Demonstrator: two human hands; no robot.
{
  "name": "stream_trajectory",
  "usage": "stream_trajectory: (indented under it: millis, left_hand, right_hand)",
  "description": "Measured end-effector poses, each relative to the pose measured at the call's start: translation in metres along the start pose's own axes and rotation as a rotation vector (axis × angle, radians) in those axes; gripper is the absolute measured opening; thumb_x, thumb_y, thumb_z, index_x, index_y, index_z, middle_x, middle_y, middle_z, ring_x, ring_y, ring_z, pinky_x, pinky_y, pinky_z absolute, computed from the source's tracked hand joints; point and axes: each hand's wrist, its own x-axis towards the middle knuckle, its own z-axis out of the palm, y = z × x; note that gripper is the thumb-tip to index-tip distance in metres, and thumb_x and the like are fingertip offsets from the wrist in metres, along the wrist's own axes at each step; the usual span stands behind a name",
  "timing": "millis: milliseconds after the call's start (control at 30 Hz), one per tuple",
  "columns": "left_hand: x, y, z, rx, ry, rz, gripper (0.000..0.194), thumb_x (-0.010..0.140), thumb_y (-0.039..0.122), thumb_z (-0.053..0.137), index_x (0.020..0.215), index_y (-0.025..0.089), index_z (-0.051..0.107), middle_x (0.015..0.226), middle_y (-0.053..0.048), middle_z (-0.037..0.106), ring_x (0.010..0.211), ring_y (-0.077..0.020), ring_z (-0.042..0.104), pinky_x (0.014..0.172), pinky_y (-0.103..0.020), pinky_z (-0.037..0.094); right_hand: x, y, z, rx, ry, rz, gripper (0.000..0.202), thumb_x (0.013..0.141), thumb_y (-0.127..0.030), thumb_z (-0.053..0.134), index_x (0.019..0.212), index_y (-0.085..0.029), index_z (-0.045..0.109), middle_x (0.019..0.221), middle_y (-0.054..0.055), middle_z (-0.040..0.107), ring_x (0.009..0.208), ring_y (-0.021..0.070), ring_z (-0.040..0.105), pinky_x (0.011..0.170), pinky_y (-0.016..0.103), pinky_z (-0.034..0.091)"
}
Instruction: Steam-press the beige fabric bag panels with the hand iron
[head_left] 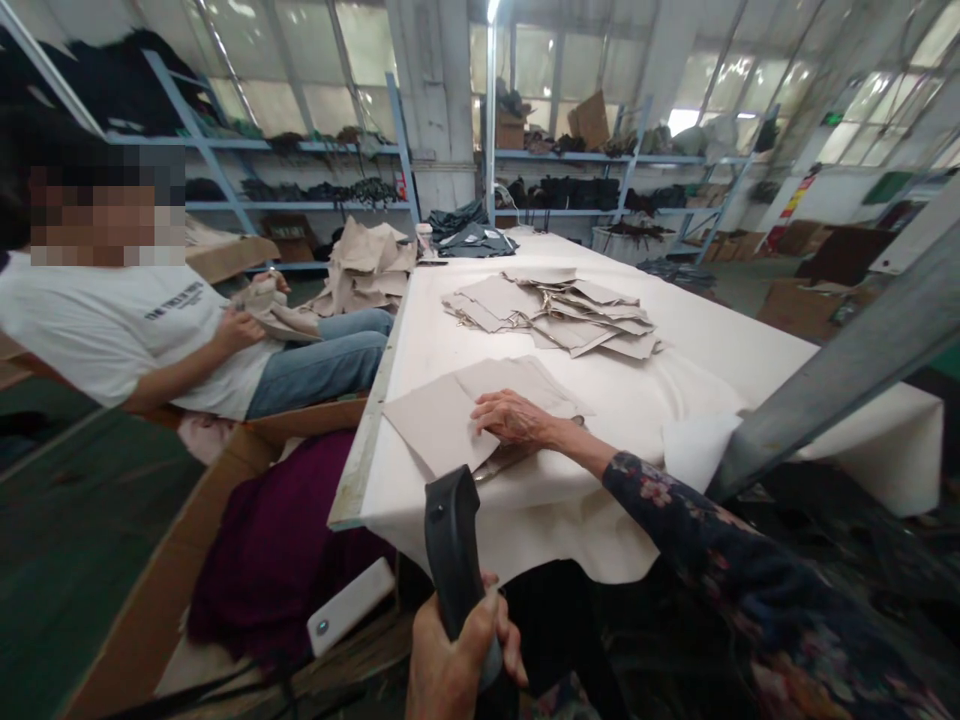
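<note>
My left hand (450, 655) is wrapped around a black handheld tool with a curved head (452, 530), held upright in front of the table's near edge. I cannot make out its exact kind. My right hand (511, 417) reaches out from a dark floral sleeve and lies on beige fabric pieces (431, 420), its fingers stretched and slightly bent. Under this hand the pieces overlap, and part of them is hidden. Farther back on the table lies a loose pile of similar beige pieces (555, 310) with metallic-looking edges or zips.
A white-covered table (705, 340) spreads ahead, with a grey metal post (840, 410) at right. On the left a seated person (187, 330) handles beige cloth. Below stands a cardboard box (157, 560) with purple fabric (277, 540); a white power-bank-like device (351, 605) is nearby.
</note>
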Motion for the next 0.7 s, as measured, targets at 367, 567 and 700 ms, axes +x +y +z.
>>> stream_trajectory:
  millis: [367, 567, 700]
  left_hand:
    - [-0.009, 0.0, -0.007, -0.083, -0.156, 0.027, 0.033, 0.071, 0.039, 0.069, 0.086, 0.014, 0.053, 0.05, 0.007, 0.05, 0.034, -0.0101, 0.048, 0.034, -0.026, 0.046]
    - [-0.005, -0.005, -0.002, -0.089, -0.23, 0.003, 0.029, 0.075, 0.036, 0.066, 0.088, 0.014, 0.053, 0.054, 0.006, 0.051, 0.037, -0.0086, 0.047, 0.037, -0.024, 0.044]
    - [-0.002, -0.007, 0.004, -0.086, -0.26, -0.004, 0.027, 0.076, 0.034, 0.065, 0.088, 0.014, 0.053, 0.053, 0.006, 0.05, 0.037, -0.0083, 0.047, 0.037, -0.023, 0.043]
  right_hand:
    - [-0.012, -0.03, 0.004, 0.06, 0.282, 0.077, 0.021, 0.094, -0.017, 0.045, 0.095, -0.02, 0.066, 0.105, 0.005, 0.07, 0.111, 0.0207, 0.054, 0.1, 0.041, 0.023]
    - [-0.023, -0.049, 0.021, 0.099, 0.37, 0.064, 0.018, 0.091, -0.015, 0.049, 0.094, -0.02, 0.066, 0.105, 0.006, 0.07, 0.108, 0.0201, 0.055, 0.097, 0.039, 0.028]
    - [-0.028, -0.053, 0.021, 0.183, 0.397, 0.078, 0.014, 0.088, -0.015, 0.054, 0.094, -0.019, 0.066, 0.106, 0.005, 0.07, 0.107, 0.0194, 0.057, 0.096, 0.037, 0.031]
